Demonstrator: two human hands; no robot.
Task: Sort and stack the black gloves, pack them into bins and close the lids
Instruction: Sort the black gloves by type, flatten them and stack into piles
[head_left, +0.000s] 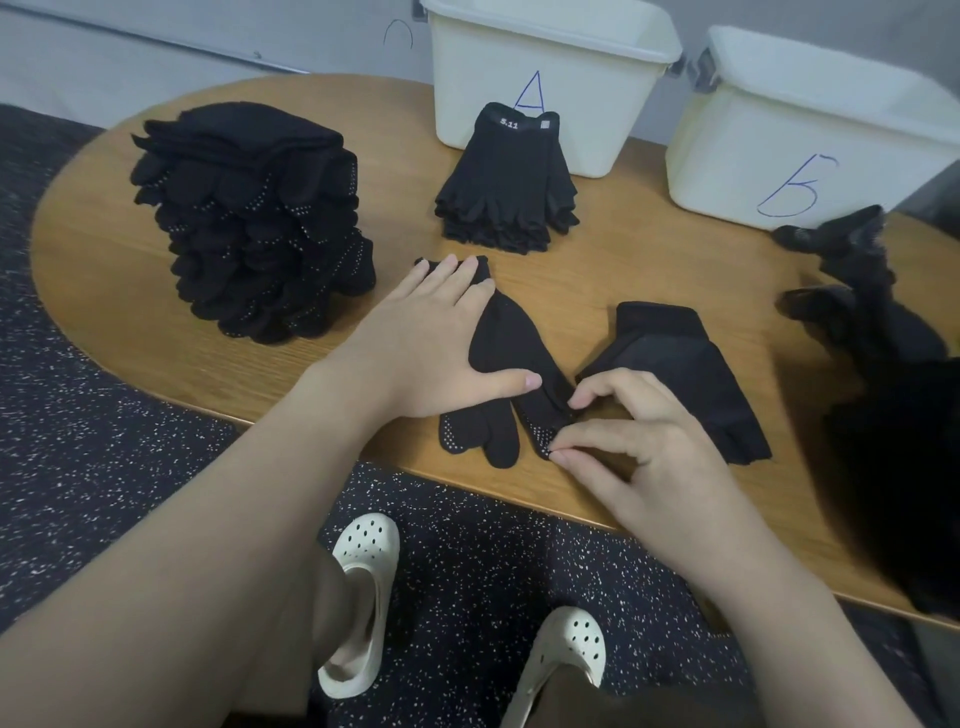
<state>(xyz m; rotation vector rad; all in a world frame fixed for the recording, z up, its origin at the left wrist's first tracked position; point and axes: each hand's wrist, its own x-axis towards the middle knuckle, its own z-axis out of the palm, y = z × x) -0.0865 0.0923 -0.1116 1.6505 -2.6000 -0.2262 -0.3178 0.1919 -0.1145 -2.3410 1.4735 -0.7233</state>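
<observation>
A black dotted glove (506, 358) lies flat near the front edge of the wooden table (130, 332). My left hand (415, 343) presses flat on its cuff end, fingers straight. My right hand (634, 447) pinches one of its fingertips between thumb and fingers. A fingerless black glove (680, 374) lies just right of it. A tall stack of dotted gloves (260, 223) stands at the left. A smaller stack of fingerless gloves (506, 182) sits in front of bin A (545, 78). Bin B (810, 130) stands at the back right.
A loose heap of unsorted black gloves (883, 364) covers the table's right end. Both white bins are open, with no lids seen. Below the table edge are speckled dark flooring and my feet in white clogs (358, 608).
</observation>
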